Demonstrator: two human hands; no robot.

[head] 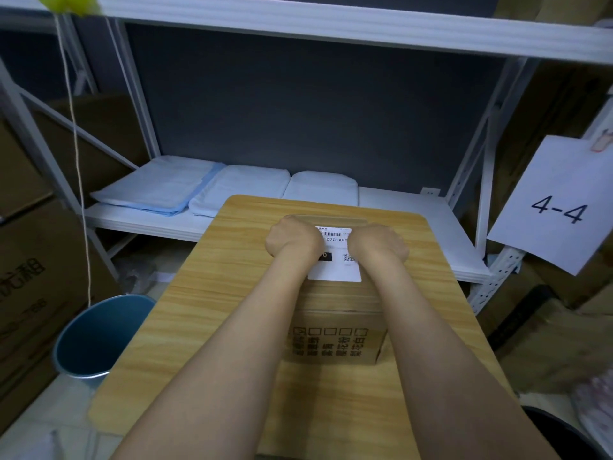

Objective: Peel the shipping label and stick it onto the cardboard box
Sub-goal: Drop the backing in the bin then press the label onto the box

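Note:
A brown cardboard box (335, 343) with black printed characters on its near face stands on a wooden table (199, 293). A white shipping label (335, 268) with a barcode and a QR code lies on the box's top. My left hand (290, 239) rests on the label's far left part and my right hand (378, 244) on its far right part. Both hands are bent forward over the label, so their fingers are hidden. The label's near edge looks flat against the box.
A blue bin (96, 340) stands on the floor left of the table. Behind the table, a white metal shelf (414, 207) carries folded pale-blue packs (159, 187). A paper sign reading 4-4 (557, 207) hangs at right. Big cardboard cartons (26, 260) crowd both sides.

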